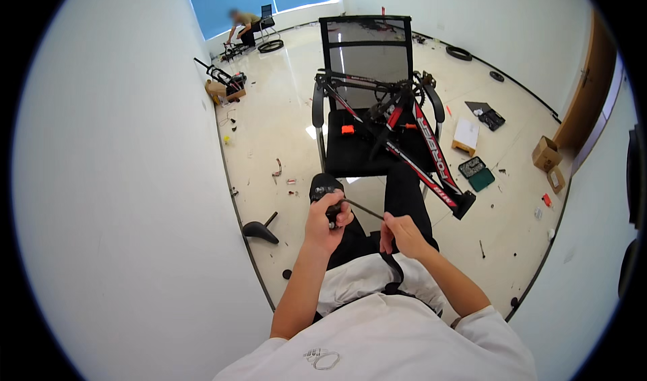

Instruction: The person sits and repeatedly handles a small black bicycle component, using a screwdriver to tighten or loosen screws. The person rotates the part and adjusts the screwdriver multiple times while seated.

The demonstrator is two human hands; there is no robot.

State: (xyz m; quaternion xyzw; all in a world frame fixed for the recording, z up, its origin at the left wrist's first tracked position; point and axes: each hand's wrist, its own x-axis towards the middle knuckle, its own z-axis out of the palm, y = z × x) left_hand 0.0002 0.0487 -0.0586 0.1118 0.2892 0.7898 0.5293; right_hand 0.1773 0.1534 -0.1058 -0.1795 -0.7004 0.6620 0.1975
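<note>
My left hand [323, 227] is closed around a small black bicycle part [325, 192], held over my left thigh. The fingers hide much of it, so its exact kind is unclear. A thin dark rod or cable [362, 209] runs from that part down to the right. Its far end is pinched between the thumb and fingers of my right hand [402, 236], above my lap. Ahead of my knees, a black, red and white bicycle frame [431, 148] leans across a black mesh office chair [367, 54].
An orange-and-black tool [348, 130] lies on the chair seat. A bicycle saddle [260, 231] rests on the floor at left. To the right are an opened green tool case [477, 174], a black case [490, 116] and a cardboard box [546, 153]. Far off, another person [246, 25] bends over parts.
</note>
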